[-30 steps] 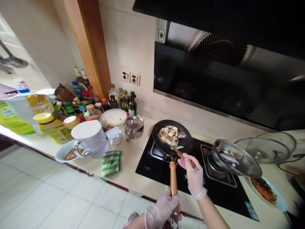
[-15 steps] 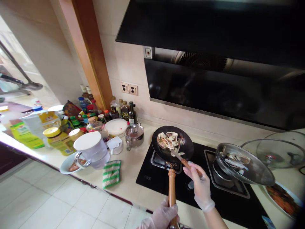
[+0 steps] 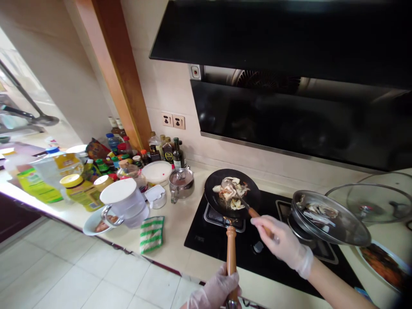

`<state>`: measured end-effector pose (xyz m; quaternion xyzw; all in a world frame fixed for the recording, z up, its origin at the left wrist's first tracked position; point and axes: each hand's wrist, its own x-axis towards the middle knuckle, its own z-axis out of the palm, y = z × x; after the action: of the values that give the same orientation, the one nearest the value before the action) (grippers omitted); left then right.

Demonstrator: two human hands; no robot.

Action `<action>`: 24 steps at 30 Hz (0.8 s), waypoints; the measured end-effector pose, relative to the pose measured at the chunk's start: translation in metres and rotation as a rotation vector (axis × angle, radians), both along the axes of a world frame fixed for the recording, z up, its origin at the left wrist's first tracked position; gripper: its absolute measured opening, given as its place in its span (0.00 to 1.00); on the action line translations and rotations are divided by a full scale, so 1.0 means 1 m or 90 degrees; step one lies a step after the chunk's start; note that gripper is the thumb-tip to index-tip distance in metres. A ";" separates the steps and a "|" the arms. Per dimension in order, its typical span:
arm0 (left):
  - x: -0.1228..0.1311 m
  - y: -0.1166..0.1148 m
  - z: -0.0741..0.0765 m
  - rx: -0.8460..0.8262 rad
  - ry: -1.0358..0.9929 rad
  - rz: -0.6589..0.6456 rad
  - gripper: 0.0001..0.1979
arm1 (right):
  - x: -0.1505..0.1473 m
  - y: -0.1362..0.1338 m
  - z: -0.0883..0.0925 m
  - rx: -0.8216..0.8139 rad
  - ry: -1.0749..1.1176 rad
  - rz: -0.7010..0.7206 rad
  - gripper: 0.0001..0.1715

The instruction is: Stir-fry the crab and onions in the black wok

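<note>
Your left hand's fingers clamp the wok handle; right hand's grip the spatula. Crab-like pieces: mid-wok, 12 o'clock of left hand. Brace handle, slide under, turn gently.

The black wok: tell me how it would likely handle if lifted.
The black wok would probably feel front-heavy, since its food sits well beyond the gloved left hand on the long wooden handle. That food, in loose pieces, may slide if tilted. The smooth-looking, rounded handle could twist slightly in the grip.
</note>
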<state>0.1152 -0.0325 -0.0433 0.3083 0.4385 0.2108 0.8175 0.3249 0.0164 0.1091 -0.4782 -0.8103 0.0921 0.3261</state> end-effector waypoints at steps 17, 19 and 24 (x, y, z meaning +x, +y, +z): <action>-0.008 -0.004 0.016 0.013 -0.044 0.007 0.37 | -0.014 -0.054 0.003 0.159 -0.137 -0.069 0.18; -0.008 -0.004 0.019 -0.001 -0.039 0.015 0.38 | -0.014 -0.039 -0.003 0.135 -0.062 -0.081 0.17; -0.008 -0.005 0.026 -0.018 -0.037 0.036 0.40 | -0.029 -0.026 -0.018 0.118 -0.042 -0.035 0.16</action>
<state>0.1073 -0.0378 -0.0175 0.2780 0.4261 0.2363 0.8279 0.2957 -0.0095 0.0908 -0.4708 -0.8122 -0.0076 0.3445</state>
